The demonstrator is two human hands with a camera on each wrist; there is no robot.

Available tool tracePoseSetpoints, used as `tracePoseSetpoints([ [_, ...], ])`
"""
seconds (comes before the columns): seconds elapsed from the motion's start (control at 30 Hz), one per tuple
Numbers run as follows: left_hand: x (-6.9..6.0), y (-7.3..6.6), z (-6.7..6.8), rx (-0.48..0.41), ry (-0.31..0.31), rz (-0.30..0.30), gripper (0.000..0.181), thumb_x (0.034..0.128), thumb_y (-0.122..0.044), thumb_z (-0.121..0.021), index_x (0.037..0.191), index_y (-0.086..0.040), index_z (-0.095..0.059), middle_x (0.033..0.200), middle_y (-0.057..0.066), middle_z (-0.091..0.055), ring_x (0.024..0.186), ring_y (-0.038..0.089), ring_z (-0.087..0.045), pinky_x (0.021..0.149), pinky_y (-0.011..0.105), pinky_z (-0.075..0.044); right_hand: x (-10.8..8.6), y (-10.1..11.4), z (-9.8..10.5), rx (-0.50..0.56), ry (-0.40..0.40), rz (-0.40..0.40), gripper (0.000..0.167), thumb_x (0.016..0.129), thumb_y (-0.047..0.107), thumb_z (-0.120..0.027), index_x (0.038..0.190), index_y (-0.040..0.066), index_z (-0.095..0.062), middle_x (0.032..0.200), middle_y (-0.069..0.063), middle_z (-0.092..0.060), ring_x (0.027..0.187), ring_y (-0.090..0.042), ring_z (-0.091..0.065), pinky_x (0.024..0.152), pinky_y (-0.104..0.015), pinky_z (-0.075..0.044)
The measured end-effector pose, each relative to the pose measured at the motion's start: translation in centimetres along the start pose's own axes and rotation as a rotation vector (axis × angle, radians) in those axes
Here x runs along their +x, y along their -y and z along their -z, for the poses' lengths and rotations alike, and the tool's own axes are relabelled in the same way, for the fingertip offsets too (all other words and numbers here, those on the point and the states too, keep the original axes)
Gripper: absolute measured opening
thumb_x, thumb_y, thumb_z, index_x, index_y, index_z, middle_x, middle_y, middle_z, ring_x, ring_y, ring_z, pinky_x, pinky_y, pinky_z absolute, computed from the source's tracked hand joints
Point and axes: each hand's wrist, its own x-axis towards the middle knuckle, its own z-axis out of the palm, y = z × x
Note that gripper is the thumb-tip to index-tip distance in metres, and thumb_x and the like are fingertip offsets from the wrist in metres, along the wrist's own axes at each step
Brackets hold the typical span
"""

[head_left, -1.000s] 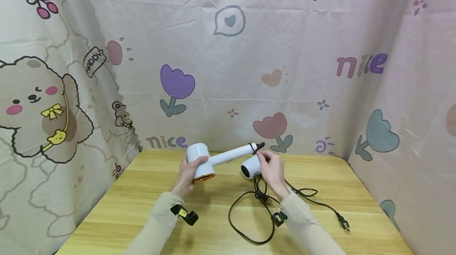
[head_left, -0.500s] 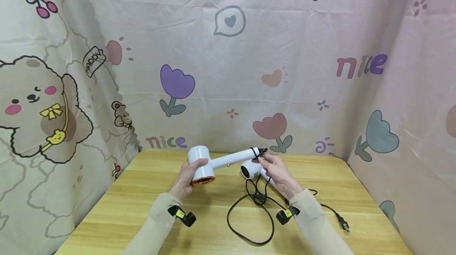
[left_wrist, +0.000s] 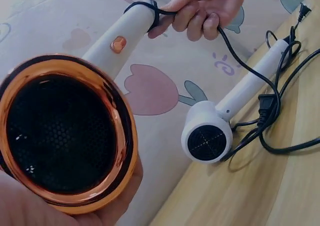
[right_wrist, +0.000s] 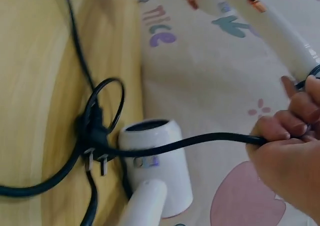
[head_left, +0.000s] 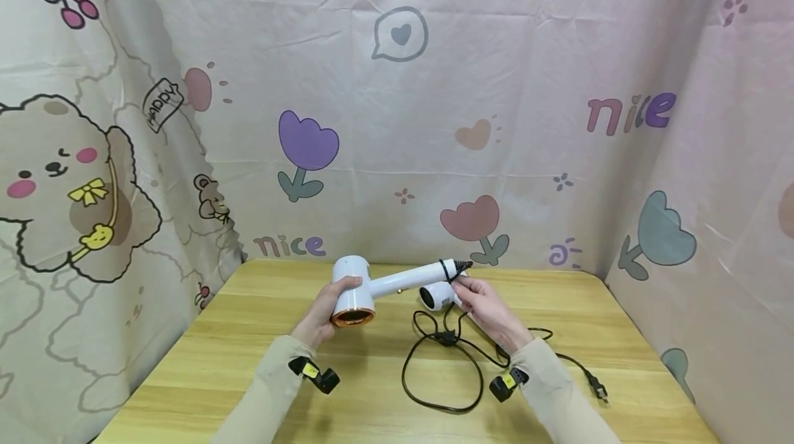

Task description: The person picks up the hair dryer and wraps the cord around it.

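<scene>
My left hand (head_left: 322,311) grips the head of a white hair dryer (head_left: 403,280) with a copper-coloured rim, held above the table. Its handle points right, and black cord is wound round the handle's end. Fingers of my right hand (head_left: 494,311) pinch that cord (right_wrist: 200,139) close beside the handle end. From there the cord runs down to a tangle with a black plug (right_wrist: 95,136) in the right wrist view. Behind and below my right hand a second white hair dryer (left_wrist: 250,83) lies on the table, partly hidden by the hand in the head view.
On the wooden table (head_left: 236,361), a big loop of black cord (head_left: 444,409) lies at the front middle. Another plug (head_left: 597,387) rests near the right side. A patterned curtain (head_left: 397,120) hangs behind and along both sides.
My right hand has opened out slightly and shifted right and down, still at the cord by the handle end. The cord loop on the table has shifted. The held hair dryer has lowered slightly.
</scene>
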Motion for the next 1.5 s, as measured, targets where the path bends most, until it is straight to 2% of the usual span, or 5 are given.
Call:
tracePoseSetpoints([
  [0.17, 0.0, -0.5, 1.1, 0.037, 0.072, 0.06, 0.067, 0.0895, -0.038, -0.059, 0.137, 0.001, -0.032, 0.1, 0.008, -0.061, 0.083, 0.019, -0.066, 0.076, 0.031, -0.059, -0.1, -0.3, 0.2, -0.193, 0.005, 0.07, 0.037, 0.1, 0.014, -0.053, 0.13, -0.008, -0.056, 0.115, -0.007, -0.065, 0.088, 0.0, -0.054, 0.079, -0.018, -0.045],
  [0.5, -0.9, -1.2, 3.2, 0.142, 0.139, 0.079, 0.074, 0.0885, -0.038, -0.06, 0.142, 0.0, -0.027, 0.103, 0.01, -0.062, 0.086, 0.021, -0.068, 0.079, 0.032, -0.059, 0.9, 0.2, 1.7, -0.609, 0.123, 0.224, 0.008, 0.088, 0.002, -0.064, 0.084, 0.002, -0.071, 0.075, 0.004, -0.061, 0.068, -0.006, -0.048, 0.064, -0.02, -0.044],
  [0.87, -1.2, -2.4, 3.4, 0.396, 0.19, -0.106, 0.078, 0.0811, -0.022, -0.07, 0.146, -0.006, -0.029, 0.11, 0.017, -0.059, 0.083, 0.024, -0.066, 0.07, 0.041, -0.061, 2.0, 2.0, 1.0, -0.915, 0.277, 0.172, 0.013, 0.089, 0.018, -0.071, 0.076, 0.021, -0.074, 0.07, 0.006, -0.068, 0.062, -0.004, -0.05, 0.061, -0.022, -0.046],
  [1.2, -1.3, -3.0, 1.3, 0.525, -0.115, -0.358, 0.088, 0.0727, -0.013, -0.081, 0.145, -0.008, -0.032, 0.119, 0.023, -0.054, 0.097, 0.033, -0.061, 0.07, 0.04, -0.061, 2.4, 3.7, -2.9, -0.959, -0.076, 0.122, 0.027, 0.095, 0.016, -0.06, 0.074, 0.007, -0.073, 0.056, 0.003, -0.053, 0.05, -0.009, -0.038, 0.047, -0.022, -0.031],
  [1.5, -1.2, -3.2, -0.3, 0.367, -0.365, -0.429, 0.091, 0.0732, -0.018, -0.082, 0.148, -0.013, -0.031, 0.122, 0.018, -0.051, 0.105, 0.033, -0.057, 0.075, 0.038, -0.06, 3.3, 4.2, -4.2, -0.849, -0.225, 0.201, 0.033, 0.101, 0.016, -0.048, 0.128, 0.009, -0.066, 0.073, -0.004, -0.06, 0.056, -0.013, -0.038, 0.052, -0.028, -0.034],
])
